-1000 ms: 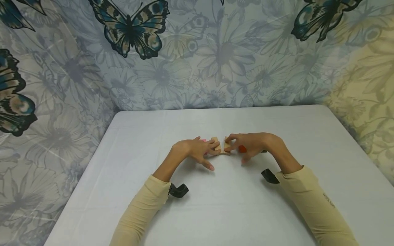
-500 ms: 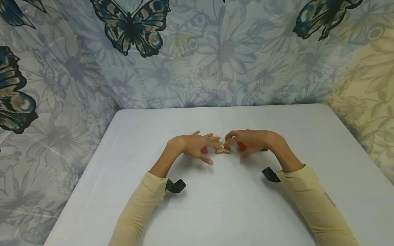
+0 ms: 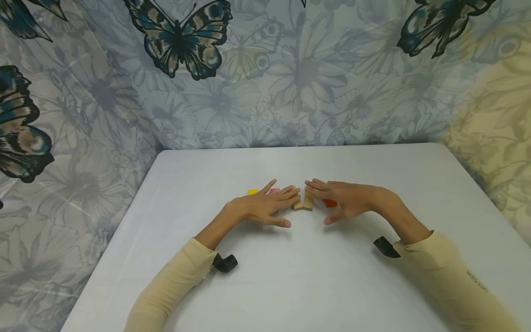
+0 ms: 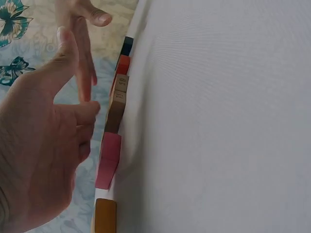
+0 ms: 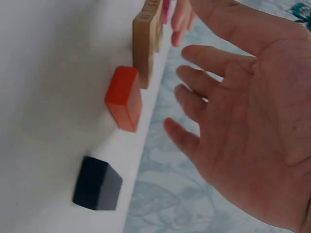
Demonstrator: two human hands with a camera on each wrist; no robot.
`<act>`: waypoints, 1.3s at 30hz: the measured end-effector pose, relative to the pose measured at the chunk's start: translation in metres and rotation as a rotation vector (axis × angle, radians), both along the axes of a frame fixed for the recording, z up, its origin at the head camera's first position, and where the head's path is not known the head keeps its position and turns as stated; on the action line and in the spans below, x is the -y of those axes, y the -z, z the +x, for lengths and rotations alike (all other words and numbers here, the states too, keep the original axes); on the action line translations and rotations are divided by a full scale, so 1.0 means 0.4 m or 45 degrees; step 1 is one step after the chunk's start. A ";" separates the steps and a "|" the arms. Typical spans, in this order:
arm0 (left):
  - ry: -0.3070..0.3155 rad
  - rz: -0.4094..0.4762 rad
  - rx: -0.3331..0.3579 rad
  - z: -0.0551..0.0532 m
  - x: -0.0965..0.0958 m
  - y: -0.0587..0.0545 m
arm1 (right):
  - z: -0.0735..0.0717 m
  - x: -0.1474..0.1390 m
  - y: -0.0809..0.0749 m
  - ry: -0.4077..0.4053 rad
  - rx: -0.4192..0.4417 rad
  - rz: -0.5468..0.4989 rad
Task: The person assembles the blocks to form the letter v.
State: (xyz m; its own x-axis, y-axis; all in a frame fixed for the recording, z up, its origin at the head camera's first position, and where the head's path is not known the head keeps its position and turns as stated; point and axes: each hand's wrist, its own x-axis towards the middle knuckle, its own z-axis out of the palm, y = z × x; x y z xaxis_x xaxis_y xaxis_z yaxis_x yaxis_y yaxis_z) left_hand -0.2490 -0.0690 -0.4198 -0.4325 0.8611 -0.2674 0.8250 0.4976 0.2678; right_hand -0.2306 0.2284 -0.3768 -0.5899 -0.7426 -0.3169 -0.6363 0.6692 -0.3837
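Note:
Two plain wooden blocks [image 3: 308, 202] with printed digits on their ends stand side by side mid-table, angled to each other. My left hand [image 3: 265, 206] spreads its fingers over the left wooden block and a pink block [image 4: 109, 158], holding nothing. Opposite it, my right hand [image 3: 350, 198] has extended fingers near the right wooden block and partly covers a red-orange block [image 5: 124, 94]. The right wrist view shows its bare palm [image 5: 257, 126] beside the row, apart from the blocks.
A yellow block [image 3: 252, 192] ends the row at the left, and a dark block [image 5: 97, 184] ends it at the right. The row stands on a white-covered table [image 3: 307, 276]. Behind the table rises a butterfly-patterned wall covering [image 3: 249, 92].
Both hands have let go of the wooden blocks and straightened their fingers. The right forearm has swung right, the left one slightly left. The yellow block has come into sight.

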 end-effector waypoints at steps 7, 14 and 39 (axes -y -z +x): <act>-0.021 -0.063 0.011 0.007 -0.001 0.008 | 0.011 0.002 0.029 -0.033 0.057 -0.001; -0.033 -0.101 0.011 0.014 -0.005 0.004 | 0.015 0.005 0.040 -0.057 0.010 0.077; -0.037 -0.125 0.000 0.015 -0.008 -0.003 | 0.010 0.014 0.043 -0.089 -0.073 0.063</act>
